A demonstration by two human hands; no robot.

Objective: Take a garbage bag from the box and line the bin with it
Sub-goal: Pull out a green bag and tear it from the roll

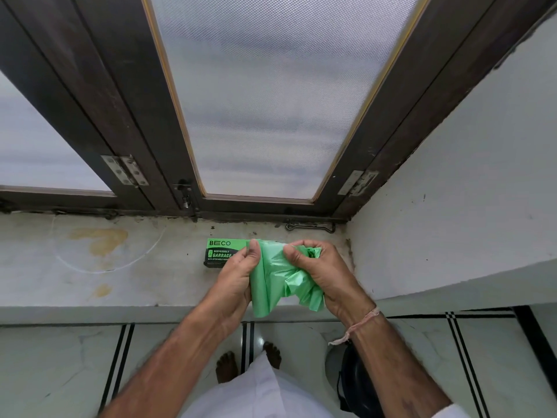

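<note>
The box lay on the sill at the frame's centre, just below the window frame. Both hands were in front of it, the left hand covering its right end, the right hand further right. The garbage bag hung between them. The bin stood on the floor at lower right, beneath the right forearm.

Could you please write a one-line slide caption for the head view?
Both hands, left hand and right hand, grip a crumpled green garbage bag above the box on the windowsill.
</note>
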